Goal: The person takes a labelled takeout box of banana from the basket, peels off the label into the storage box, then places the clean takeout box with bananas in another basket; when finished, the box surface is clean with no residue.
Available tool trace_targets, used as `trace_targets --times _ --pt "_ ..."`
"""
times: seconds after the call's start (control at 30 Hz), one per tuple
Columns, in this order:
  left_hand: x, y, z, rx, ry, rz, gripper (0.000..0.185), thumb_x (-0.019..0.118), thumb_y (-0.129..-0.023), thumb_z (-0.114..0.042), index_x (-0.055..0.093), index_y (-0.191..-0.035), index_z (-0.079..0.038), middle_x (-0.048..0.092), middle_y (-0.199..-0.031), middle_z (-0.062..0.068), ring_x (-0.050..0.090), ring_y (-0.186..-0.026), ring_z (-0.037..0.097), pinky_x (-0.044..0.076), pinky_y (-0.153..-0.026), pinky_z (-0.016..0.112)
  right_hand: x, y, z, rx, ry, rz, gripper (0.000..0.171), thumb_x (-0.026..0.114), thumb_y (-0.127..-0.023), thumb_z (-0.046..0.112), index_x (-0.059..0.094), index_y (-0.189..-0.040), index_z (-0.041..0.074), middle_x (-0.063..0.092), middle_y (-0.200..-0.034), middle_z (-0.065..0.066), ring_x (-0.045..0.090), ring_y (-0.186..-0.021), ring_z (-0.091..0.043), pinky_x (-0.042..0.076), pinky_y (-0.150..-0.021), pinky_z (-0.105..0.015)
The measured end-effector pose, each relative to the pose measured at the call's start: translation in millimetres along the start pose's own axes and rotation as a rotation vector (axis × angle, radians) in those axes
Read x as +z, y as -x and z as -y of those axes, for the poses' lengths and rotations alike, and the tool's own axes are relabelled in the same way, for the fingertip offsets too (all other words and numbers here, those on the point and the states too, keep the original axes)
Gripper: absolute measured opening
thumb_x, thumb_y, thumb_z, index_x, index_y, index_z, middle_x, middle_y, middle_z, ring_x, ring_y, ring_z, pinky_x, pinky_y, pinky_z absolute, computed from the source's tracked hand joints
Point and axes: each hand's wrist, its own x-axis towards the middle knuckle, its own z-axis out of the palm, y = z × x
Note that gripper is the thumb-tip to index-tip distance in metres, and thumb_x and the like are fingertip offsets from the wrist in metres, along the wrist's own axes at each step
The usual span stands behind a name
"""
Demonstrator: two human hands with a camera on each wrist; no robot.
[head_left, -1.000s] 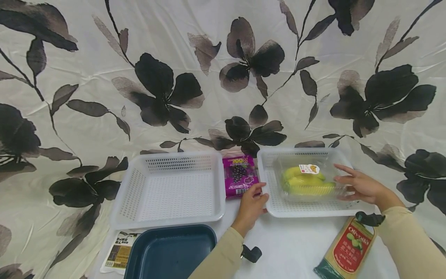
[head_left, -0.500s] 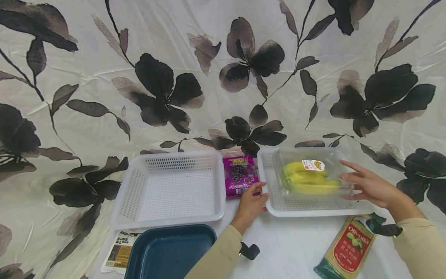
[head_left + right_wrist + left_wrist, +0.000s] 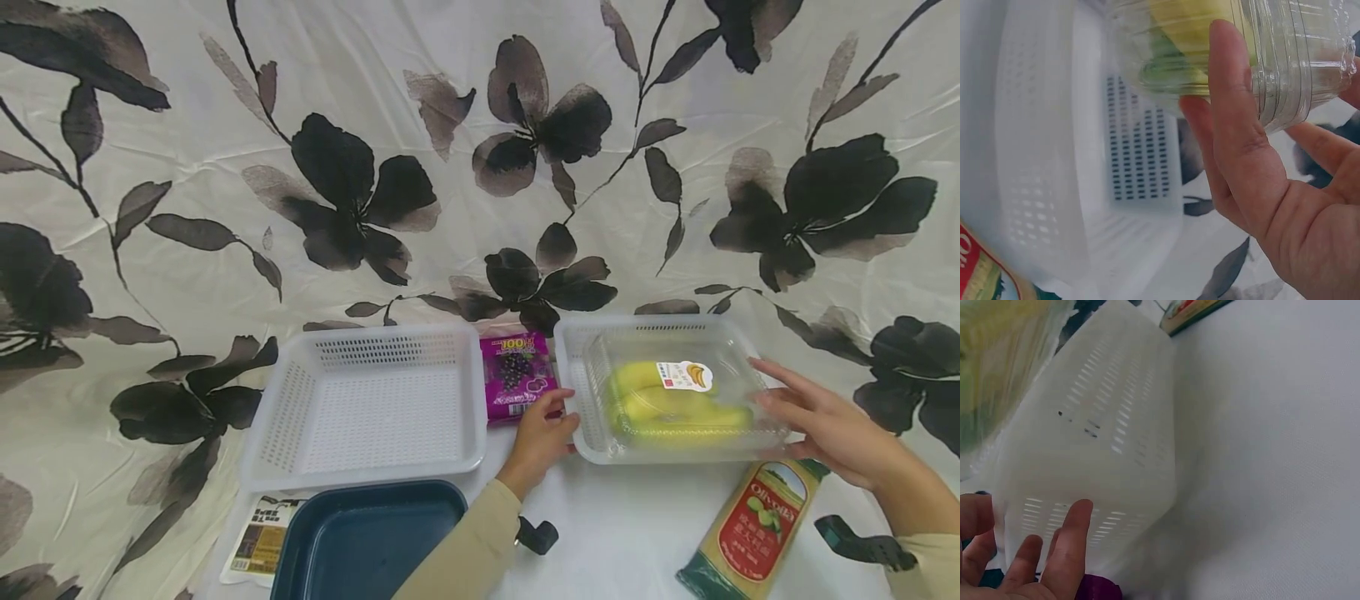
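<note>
Farthest L of L hand's fingers, low down: white-&-brown pkt [image 3: 258, 542], partly hidden by dark blue tray [image 3: 382, 542]. Tray nearer those fingers, on wearer's side, cut off by frame edge. Beyond tray, well L of same fingers: L basket [image 3: 375, 417], white, perforated. Just past L fingertips: purple pkt [image 3: 517, 367] w/ grape pic & "100" print, lying btwn both baskets.

W/ L hand [image 3: 538, 442], pinching L rim of R basket [image 3: 588, 425], w/ some fingertips vs outer wall per L wrist view. Back from these fingers, at wrist: black device [image 3: 537, 536].

R of L fingers, up to R fingertips: clear box [image 3: 735, 367], held over R basket & overlapping near rim in head view; can't tell if touching it. Inside: yellow bananas [image 3: 645, 404]. On top: white label [image 3: 685, 376] w/ banana pic.

Below & L of R fingers, on white tabletop [image 3: 622, 533]: Olivoilà pkt [image 3: 753, 529], slanted, red label, green end.

W/ R hand [image 3: 832, 429], gripping R end of box, fingers on both sides per R wrist view. Back from R fingers: second black device [image 3: 862, 542] at wrist, next to beige sleeve [image 3: 933, 567].

Behind all, past both sets of fingertips: floral cloth [image 3: 450, 50], white w/ black & brownish-grey blooms.
</note>
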Motion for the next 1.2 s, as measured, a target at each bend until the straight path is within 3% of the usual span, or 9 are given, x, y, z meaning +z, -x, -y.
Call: trace_targets --times 0.1,0.2,0.43,0.67,0.77,0.9,1.2 --pt "-0.1 -0.9 -0.3 -0.003 -0.003 0.005 0.038 0.067 -0.097 -0.014 0.062 -0.133 -0.023 0.056 -0.137 0.013 0.068 -0.108 0.021 0.065 -0.074 0.037 8.3 10.1 -0.6 0.029 0.032 -0.02 0.072 0.047 -0.11 0.033 0.001 -0.165 0.028 0.023 -0.156 -0.039 0.052 -0.128 -0.044 0.059 -0.088 -0.06" --pt "-1.3 -2.3 -0.8 0.0 -0.01 0.013 0.039 0.068 -0.096 -0.013 0.062 -0.133 -0.022 0.056 -0.138 0.015 0.068 -0.109 0.023 0.065 -0.073 0.038 15.8 19.4 -1.7 0.053 0.038 -0.024 0.073 0.046 -0.11 0.033 0.0 -0.165 0.024 0.022 -0.155 -0.04 0.045 -0.131 -0.054 0.058 -0.088 -0.063" --pt "-4.6 -4.0 -5.9 -0.02 -0.067 0.016 0.037 0.069 -0.096 -0.014 0.064 -0.129 -0.027 0.055 -0.14 0.013 0.065 -0.112 0.025 0.065 -0.073 0.04 29.3 40.0 -8.2 0.116 0.022 -0.015 0.074 0.046 -0.11 0.035 0.0 -0.165 0.021 0.028 -0.151 -0.037 0.053 -0.125 -0.045 0.061 -0.086 -0.057" --pt "-5.7 -4.9 -10.0 -0.007 -0.099 0.046 0.04 0.07 -0.094 -0.009 0.063 -0.132 -0.019 0.055 -0.137 0.017 0.065 -0.103 0.022 0.065 -0.071 0.038 43.4 56.9 -23.3 0.188 -0.111 0.054 0.071 0.047 -0.11 0.033 0.003 -0.165 0.033 0.022 -0.156 -0.031 0.056 -0.122 -0.027 0.061 -0.087 -0.048" --pt "-6.7 -5.9 -11.1 -0.008 -0.158 0.039 0.039 0.07 -0.095 -0.011 0.064 -0.132 -0.021 0.055 -0.14 0.018 0.063 -0.1 0.021 0.064 -0.066 0.033 49.7 62.1 -29.1 0.219 -0.148 0.082 0.071 0.047 -0.11 0.032 0.003 -0.165 0.034 0.013 -0.16 -0.028 0.053 -0.126 -0.028 0.06 -0.087 -0.048" --pt "-9.1 -7.2 -12.6 0.004 -0.249 0.031 0.036 0.071 -0.095 -0.014 0.066 -0.128 -0.025 0.058 -0.139 0.018 0.06 -0.099 0.019 0.059 -0.059 0.027 57.5 67.6 -36.7 0.275 -0.164 0.107 0.072 0.048 -0.109 0.034 0.002 -0.163 0.039 0.014 -0.156 -0.03 0.051 -0.124 -0.032 0.06 -0.087 -0.052" --pt "-15.3 -9.4 -22.9 0.015 -0.301 0.139 0.039 0.073 -0.094 -0.012 0.063 -0.131 -0.017 0.056 -0.138 0.023 0.061 -0.109 0.023 0.064 -0.065 0.033 72.3 75.4 -56.1 0.187 -0.281 0.273 0.063 0.041 -0.111 0.026 0.008 -0.153 0.06 0.035 -0.135 -0.021 0.06 -0.113 -0.024 0.061 -0.085 -0.049"
